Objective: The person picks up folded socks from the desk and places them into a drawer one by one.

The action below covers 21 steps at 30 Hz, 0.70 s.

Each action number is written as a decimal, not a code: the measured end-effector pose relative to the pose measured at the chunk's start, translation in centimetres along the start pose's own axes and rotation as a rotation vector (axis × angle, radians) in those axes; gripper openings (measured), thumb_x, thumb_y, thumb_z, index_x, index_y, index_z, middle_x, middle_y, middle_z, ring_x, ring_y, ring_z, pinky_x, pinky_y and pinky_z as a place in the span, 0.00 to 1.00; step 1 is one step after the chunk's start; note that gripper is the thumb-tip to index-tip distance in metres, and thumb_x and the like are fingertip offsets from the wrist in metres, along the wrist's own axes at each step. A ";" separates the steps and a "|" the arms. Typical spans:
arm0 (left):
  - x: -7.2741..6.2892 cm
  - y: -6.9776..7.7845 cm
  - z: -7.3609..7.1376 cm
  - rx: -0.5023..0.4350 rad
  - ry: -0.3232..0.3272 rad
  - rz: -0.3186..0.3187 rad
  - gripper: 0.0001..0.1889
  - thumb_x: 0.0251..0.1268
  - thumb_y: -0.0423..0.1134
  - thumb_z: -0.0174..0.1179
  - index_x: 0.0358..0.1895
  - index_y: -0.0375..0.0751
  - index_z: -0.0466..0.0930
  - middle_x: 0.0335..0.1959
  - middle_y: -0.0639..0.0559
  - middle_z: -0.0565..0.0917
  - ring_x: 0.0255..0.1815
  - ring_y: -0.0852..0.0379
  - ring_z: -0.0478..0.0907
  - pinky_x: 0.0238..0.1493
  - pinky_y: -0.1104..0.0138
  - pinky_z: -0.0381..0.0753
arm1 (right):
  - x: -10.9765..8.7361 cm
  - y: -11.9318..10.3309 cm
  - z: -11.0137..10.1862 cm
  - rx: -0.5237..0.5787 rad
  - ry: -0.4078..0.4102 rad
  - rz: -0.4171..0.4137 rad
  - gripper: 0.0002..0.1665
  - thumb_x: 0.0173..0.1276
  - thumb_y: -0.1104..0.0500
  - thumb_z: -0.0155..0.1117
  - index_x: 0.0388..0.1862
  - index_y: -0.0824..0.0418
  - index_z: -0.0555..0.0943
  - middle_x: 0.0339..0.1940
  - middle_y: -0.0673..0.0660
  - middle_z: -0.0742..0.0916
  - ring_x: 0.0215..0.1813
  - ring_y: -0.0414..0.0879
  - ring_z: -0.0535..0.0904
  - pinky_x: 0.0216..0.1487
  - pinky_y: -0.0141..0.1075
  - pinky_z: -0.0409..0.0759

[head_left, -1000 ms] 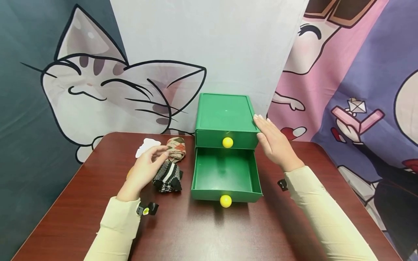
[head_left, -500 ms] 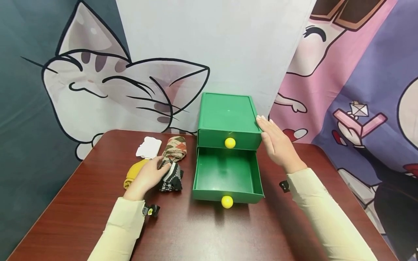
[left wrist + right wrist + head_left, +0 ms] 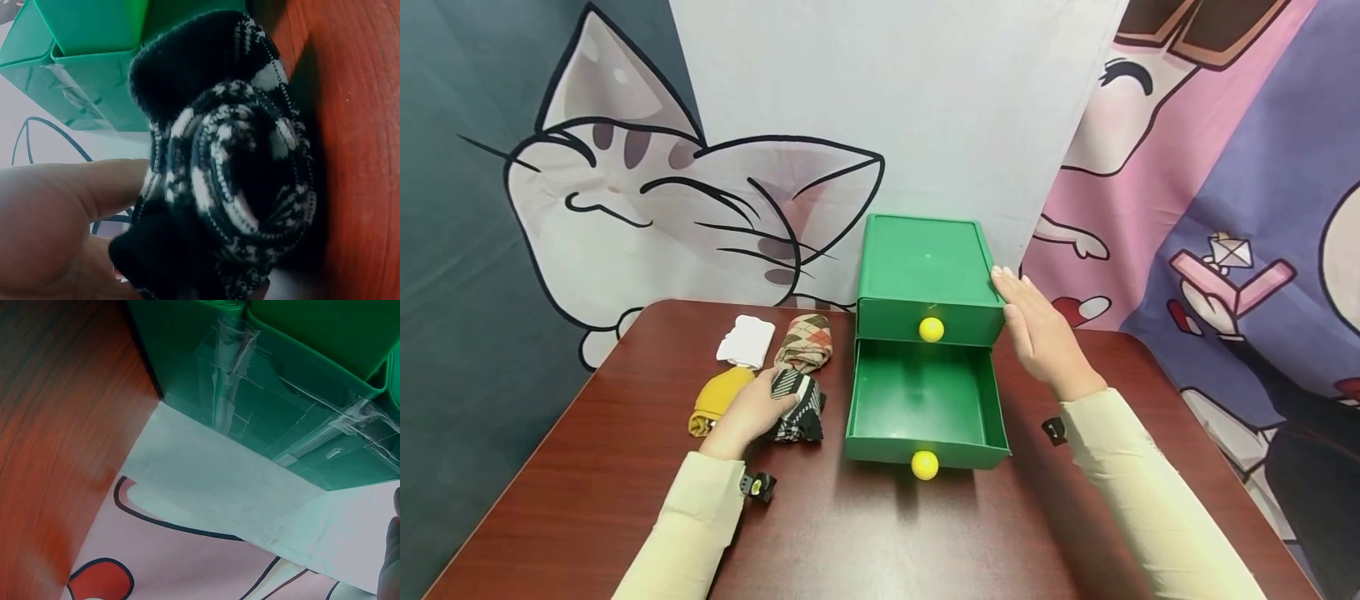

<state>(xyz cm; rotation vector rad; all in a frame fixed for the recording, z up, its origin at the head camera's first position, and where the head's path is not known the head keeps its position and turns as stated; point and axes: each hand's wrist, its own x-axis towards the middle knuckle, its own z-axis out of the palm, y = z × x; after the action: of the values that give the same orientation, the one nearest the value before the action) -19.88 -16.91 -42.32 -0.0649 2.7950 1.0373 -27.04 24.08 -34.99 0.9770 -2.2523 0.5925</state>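
Note:
My left hand point(image 3: 756, 418) grips a black-and-white patterned rolled sock point(image 3: 800, 403), thumb on its near side. The left wrist view shows the knit sock point(image 3: 237, 169) coiled up close by the table, with the thumb against it and the other fingers partly hidden behind it. Straight fingers of my right hand point(image 3: 1039, 335) rest on the top right edge of a green two-drawer cabinet point(image 3: 928, 258). Its lower drawer point(image 3: 917, 400) is pulled out, with bare green inside. The upper drawer point(image 3: 895, 320) is closed. Each drawer has a round yellow knob.
Around the left hand lie a rolled argyle sock point(image 3: 807, 342), a folded white cloth item point(image 3: 748, 342) and a rolled mustard-yellow one point(image 3: 718, 398). The dark red table point(image 3: 880, 542) ends at a cartoon-printed cloth backdrop point(image 3: 775, 75) behind the cabinet.
My left hand has come down from above the clothing onto the black-and-white sock and closed round it. The yellow item has come into sight. My right hand has stayed on the cabinet.

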 end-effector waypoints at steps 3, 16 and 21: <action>0.0 -0.2 0.1 -0.024 0.008 -0.009 0.37 0.70 0.44 0.62 0.70 0.19 0.61 0.66 0.23 0.71 0.65 0.30 0.71 0.67 0.42 0.71 | 0.0 -0.1 0.0 -0.005 -0.005 0.007 0.28 0.85 0.57 0.40 0.76 0.68 0.66 0.74 0.65 0.73 0.76 0.61 0.65 0.81 0.42 0.51; 0.1 -0.4 0.2 -0.114 -0.006 -0.016 0.27 0.63 0.45 0.67 0.54 0.23 0.75 0.42 0.38 0.83 0.41 0.47 0.80 0.46 0.54 0.83 | 0.1 -0.2 -0.2 -0.005 -0.008 0.013 0.27 0.85 0.57 0.41 0.76 0.69 0.66 0.74 0.65 0.73 0.77 0.61 0.65 0.81 0.41 0.51; 0.0 -0.4 0.0 -0.156 -0.026 -0.021 0.27 0.63 0.43 0.68 0.53 0.23 0.73 0.42 0.38 0.82 0.42 0.47 0.79 0.45 0.55 0.82 | 0.2 -0.2 -0.1 0.001 -0.008 0.009 0.27 0.85 0.57 0.40 0.76 0.69 0.66 0.74 0.65 0.73 0.76 0.62 0.65 0.82 0.42 0.51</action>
<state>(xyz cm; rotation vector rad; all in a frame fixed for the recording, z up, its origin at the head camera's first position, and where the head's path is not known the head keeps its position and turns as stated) -19.80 -17.21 -42.59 -0.0987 2.6791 1.2399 -26.94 23.96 -34.73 0.9717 -2.2643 0.5942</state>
